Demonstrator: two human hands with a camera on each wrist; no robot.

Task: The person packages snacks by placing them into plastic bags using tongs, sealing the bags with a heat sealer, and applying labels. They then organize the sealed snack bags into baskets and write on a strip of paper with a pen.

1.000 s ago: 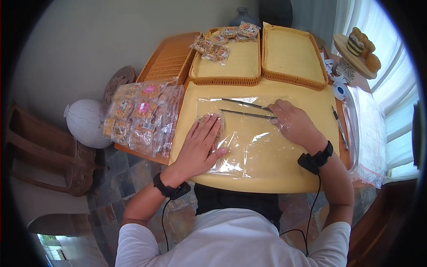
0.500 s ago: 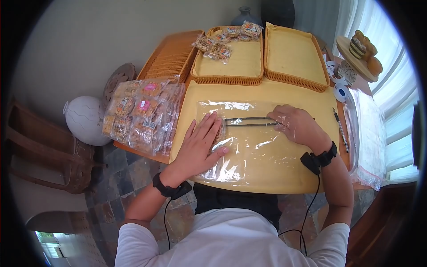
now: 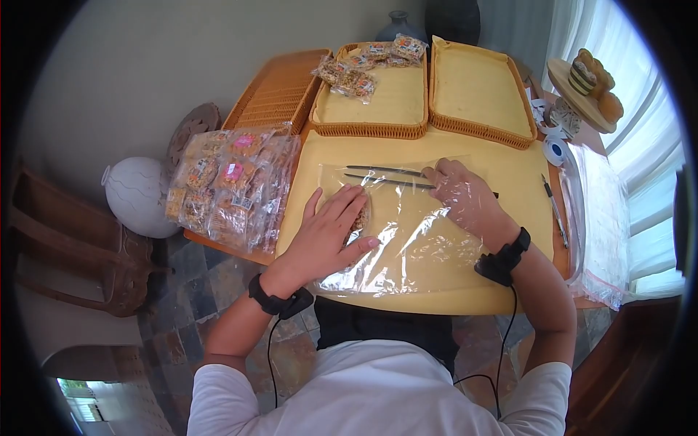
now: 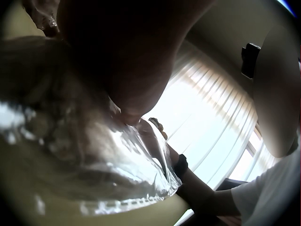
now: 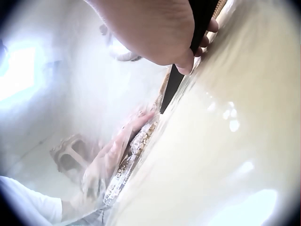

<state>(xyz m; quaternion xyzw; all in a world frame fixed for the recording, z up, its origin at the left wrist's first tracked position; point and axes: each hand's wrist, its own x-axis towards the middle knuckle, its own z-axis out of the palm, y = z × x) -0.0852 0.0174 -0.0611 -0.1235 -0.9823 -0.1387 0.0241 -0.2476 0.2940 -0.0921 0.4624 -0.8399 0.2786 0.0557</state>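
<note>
My left hand (image 3: 331,229) lies with straight fingers on the left part of a large clear plastic bag (image 3: 407,247). Beneath it, inside the bag, are wrapped grain-like snack pieces (image 5: 141,139), mostly covered by the palm. A pair of dark tongs (image 3: 385,178) is held in my right hand (image 3: 465,196), whose fingers curl round it. Shiny film lies over this hand, which reaches into the bag. The two prongs point left, slightly apart, their tips just beyond the left fingertips with nothing between them. In the left wrist view the hand is dark above the crumpled film (image 4: 127,155).
Bagged snack packs (image 3: 229,185) are stacked at the table's left. Behind stand a bare wicker tray (image 3: 280,91), a lined tray (image 3: 371,132) with several packs, and another lined tray (image 3: 483,91). On the right lie a pen (image 3: 555,207), tape roll (image 3: 555,151) and clear bags (image 3: 600,218).
The tongs first shifted nearer me with their prongs closer together, then went farther away and left, prongs wider apart. The right hand moved left with them. The left hand stays on the bag.
</note>
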